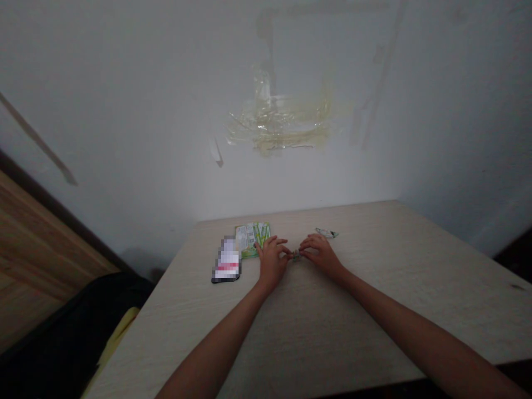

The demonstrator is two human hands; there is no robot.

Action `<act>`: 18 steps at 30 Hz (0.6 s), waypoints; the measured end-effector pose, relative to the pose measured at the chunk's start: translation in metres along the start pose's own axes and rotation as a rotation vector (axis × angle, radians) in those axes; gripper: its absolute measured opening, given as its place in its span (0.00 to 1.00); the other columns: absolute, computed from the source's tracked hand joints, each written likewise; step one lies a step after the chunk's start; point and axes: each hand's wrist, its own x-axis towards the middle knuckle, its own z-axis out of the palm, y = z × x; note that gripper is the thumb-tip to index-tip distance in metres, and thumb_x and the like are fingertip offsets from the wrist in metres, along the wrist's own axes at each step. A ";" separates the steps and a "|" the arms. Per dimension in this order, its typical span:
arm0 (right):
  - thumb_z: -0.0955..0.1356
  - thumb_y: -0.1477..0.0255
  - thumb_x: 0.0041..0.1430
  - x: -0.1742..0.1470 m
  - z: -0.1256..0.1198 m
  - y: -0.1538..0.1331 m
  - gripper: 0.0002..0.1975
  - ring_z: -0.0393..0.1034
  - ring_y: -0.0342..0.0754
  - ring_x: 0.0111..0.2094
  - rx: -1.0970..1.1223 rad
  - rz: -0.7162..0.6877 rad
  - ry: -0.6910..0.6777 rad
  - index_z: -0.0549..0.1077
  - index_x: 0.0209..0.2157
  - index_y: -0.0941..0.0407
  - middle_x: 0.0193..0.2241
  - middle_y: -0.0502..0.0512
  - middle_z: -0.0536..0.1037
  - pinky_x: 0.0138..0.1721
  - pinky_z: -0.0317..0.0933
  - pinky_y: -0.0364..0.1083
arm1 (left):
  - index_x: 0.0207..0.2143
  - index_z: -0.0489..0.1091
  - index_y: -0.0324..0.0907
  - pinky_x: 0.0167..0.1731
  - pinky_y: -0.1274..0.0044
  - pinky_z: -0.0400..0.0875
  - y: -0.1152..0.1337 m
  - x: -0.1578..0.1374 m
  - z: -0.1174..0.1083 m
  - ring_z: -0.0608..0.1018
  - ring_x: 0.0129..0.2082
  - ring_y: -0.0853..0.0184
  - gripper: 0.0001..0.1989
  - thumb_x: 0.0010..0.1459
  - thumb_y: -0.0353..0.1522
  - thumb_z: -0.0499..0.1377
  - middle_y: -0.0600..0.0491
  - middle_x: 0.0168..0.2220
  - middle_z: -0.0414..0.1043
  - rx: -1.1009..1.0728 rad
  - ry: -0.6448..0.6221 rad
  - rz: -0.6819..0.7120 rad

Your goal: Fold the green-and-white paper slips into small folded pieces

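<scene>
Between my two hands, low over the table (299, 321), is a small greyish-green piece (296, 255), too small and dim to name. My left hand (272, 259) pinches its left side with thumb and forefinger, the other fingers held apart above. From the other side, my right hand (322, 254) has its fingertips closed on the right end. A green and white printed packet (248, 239) lies flat just beyond my left hand, partly covered by the fingers. Behind my right hand rests a small white and green wrapper (327, 233).
A phone with a blurred-out screen (228, 260) lies left of the packet. The wall (291, 183), with peeling clear tape (282, 122), rises at the table's back edge. Dark cloth (83, 327) and a wooden panel (29, 249) are on the left.
</scene>
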 end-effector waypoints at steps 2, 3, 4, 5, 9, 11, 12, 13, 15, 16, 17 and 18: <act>0.70 0.68 0.56 0.000 0.001 0.001 0.03 0.68 0.53 0.48 -0.019 -0.017 -0.021 0.77 0.32 0.50 0.36 0.52 0.79 0.56 0.54 0.58 | 0.27 0.75 0.48 0.61 0.47 0.34 0.001 0.000 0.000 0.64 0.59 0.56 0.02 0.52 0.32 0.65 0.54 0.48 0.75 0.004 0.000 -0.005; 0.70 0.68 0.56 0.000 0.001 0.002 0.03 0.68 0.53 0.48 -0.028 -0.018 -0.028 0.77 0.33 0.50 0.36 0.52 0.79 0.56 0.53 0.58 | 0.29 0.75 0.48 0.61 0.47 0.34 0.001 0.000 0.000 0.64 0.59 0.56 0.01 0.53 0.32 0.65 0.54 0.49 0.74 0.007 0.000 -0.004; 0.70 0.68 0.56 0.000 0.002 0.002 0.03 0.67 0.53 0.48 -0.034 -0.015 -0.034 0.76 0.33 0.51 0.37 0.53 0.79 0.56 0.53 0.58 | 0.30 0.76 0.49 0.61 0.47 0.34 0.002 -0.001 0.000 0.64 0.59 0.57 0.01 0.53 0.33 0.65 0.54 0.49 0.74 0.011 0.000 -0.002; 0.69 0.68 0.57 -0.001 0.002 0.003 0.03 0.67 0.53 0.48 -0.037 -0.009 -0.038 0.76 0.34 0.51 0.37 0.53 0.78 0.56 0.53 0.58 | 0.32 0.76 0.49 0.61 0.48 0.34 0.002 -0.001 0.000 0.64 0.59 0.57 0.01 0.54 0.34 0.64 0.54 0.49 0.74 0.014 0.001 0.002; 0.68 0.68 0.58 -0.003 0.004 0.004 0.04 0.65 0.53 0.49 -0.033 0.022 -0.050 0.75 0.34 0.52 0.38 0.54 0.76 0.55 0.53 0.57 | 0.33 0.76 0.50 0.61 0.50 0.35 0.003 -0.002 0.001 0.64 0.58 0.59 0.02 0.55 0.36 0.63 0.54 0.49 0.73 0.018 0.010 0.023; 0.68 0.67 0.58 -0.003 0.004 0.004 0.05 0.65 0.53 0.48 -0.019 0.029 -0.052 0.75 0.34 0.52 0.37 0.54 0.76 0.55 0.54 0.56 | 0.32 0.75 0.49 0.61 0.50 0.37 0.003 -0.002 0.001 0.65 0.58 0.59 0.02 0.56 0.36 0.63 0.54 0.49 0.73 0.017 0.014 0.026; 0.68 0.66 0.58 -0.003 0.003 0.003 0.05 0.65 0.53 0.48 -0.010 0.030 -0.049 0.75 0.34 0.52 0.37 0.54 0.75 0.54 0.54 0.56 | 0.32 0.75 0.49 0.61 0.50 0.38 0.003 -0.002 0.001 0.65 0.58 0.59 0.02 0.56 0.36 0.63 0.54 0.49 0.73 0.017 0.015 0.025; 0.68 0.66 0.58 -0.003 0.003 0.003 0.05 0.65 0.52 0.47 -0.001 0.029 -0.047 0.75 0.34 0.52 0.37 0.54 0.76 0.54 0.54 0.56 | 0.32 0.75 0.49 0.61 0.51 0.38 0.003 -0.002 0.001 0.65 0.58 0.59 0.02 0.56 0.36 0.63 0.54 0.49 0.73 0.017 0.014 0.022; 0.69 0.65 0.58 -0.002 0.001 0.001 0.06 0.66 0.52 0.47 0.010 0.026 -0.036 0.75 0.33 0.52 0.36 0.54 0.76 0.54 0.55 0.56 | 0.32 0.75 0.48 0.61 0.52 0.40 0.004 -0.002 0.001 0.64 0.58 0.59 0.02 0.56 0.36 0.63 0.54 0.49 0.73 0.016 0.012 0.021; 0.69 0.65 0.58 -0.002 0.001 0.000 0.06 0.66 0.52 0.47 0.012 0.025 -0.030 0.75 0.33 0.52 0.36 0.53 0.76 0.54 0.54 0.56 | 0.32 0.75 0.48 0.61 0.52 0.40 0.004 -0.002 0.001 0.64 0.58 0.60 0.02 0.56 0.36 0.63 0.54 0.49 0.73 0.013 0.013 0.023; 0.69 0.65 0.58 -0.002 0.000 -0.001 0.06 0.66 0.52 0.47 0.012 0.025 -0.025 0.75 0.33 0.52 0.36 0.53 0.76 0.54 0.54 0.56 | 0.32 0.75 0.48 0.61 0.53 0.41 0.004 -0.002 0.001 0.64 0.58 0.60 0.02 0.56 0.36 0.63 0.54 0.49 0.72 0.010 0.016 0.028; 0.68 0.65 0.58 -0.001 0.000 -0.002 0.06 0.66 0.52 0.46 0.012 0.025 -0.021 0.75 0.33 0.52 0.36 0.53 0.76 0.54 0.54 0.56 | 0.33 0.75 0.49 0.61 0.54 0.41 0.003 -0.002 0.001 0.64 0.58 0.60 0.02 0.56 0.36 0.63 0.54 0.49 0.72 0.006 0.021 0.033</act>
